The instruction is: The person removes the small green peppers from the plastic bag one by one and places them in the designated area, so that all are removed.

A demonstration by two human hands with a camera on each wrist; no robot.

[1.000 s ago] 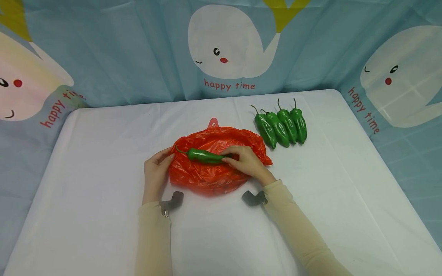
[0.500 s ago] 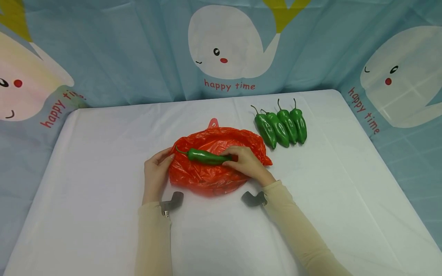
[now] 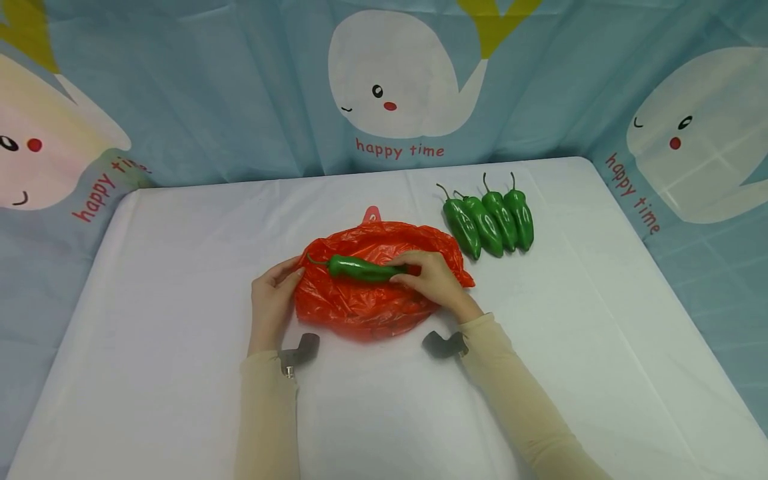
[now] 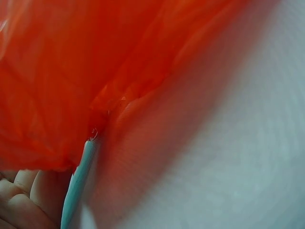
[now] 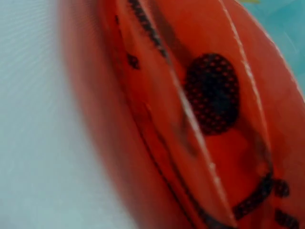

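A red plastic bag (image 3: 360, 307) lies open on the white table, its mouth spread wide. My left hand (image 3: 275, 293) pinches the bag's left edge between thumb and fingers. Over the bag's opening, a long green chili pepper (image 3: 357, 269) lies crosswise, stem to the left. Its right end is between the thumb and fingers of my right hand (image 3: 433, 277), which hide the tip. Red plastic (image 4: 52, 71) fills much of the left wrist view, with curled fingers (image 4: 28, 205) below it. Black print shows on the bag (image 5: 157, 100) in the right wrist view.
Several green chili peppers (image 3: 489, 223) lie side by side at the back right, stems away from me. The bag's handle tab (image 3: 372, 214) points to the back. A blue curtain with whales (image 3: 240, 100) borders the table (image 3: 180, 267).
My right hand and the chili pepper have shifted very slightly up and to the right. The left hand keeps its hold on the bag's edge.
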